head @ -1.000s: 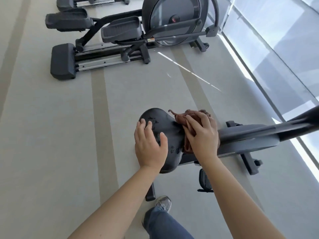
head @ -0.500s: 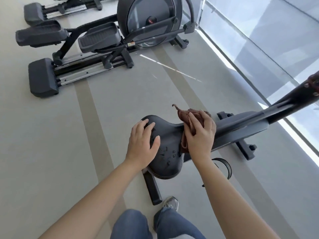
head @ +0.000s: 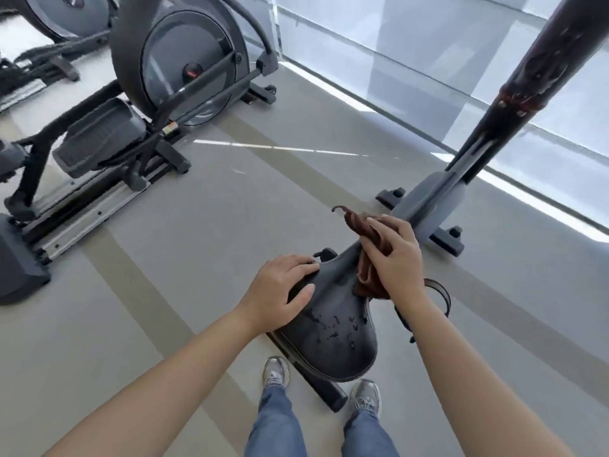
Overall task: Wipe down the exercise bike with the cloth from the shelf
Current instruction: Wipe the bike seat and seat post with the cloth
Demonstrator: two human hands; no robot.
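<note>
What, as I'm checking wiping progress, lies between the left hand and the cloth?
Head view: only bare saddle lies between left hand and cloth; droplets sit nearer its rear.

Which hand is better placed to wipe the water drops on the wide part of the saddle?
The right hand: it grips the brown cloth on the narrow front of the saddle, just beyond the drops. The left hand lies flat on the saddle's left edge, holding nothing, and seems to steady it.
</note>
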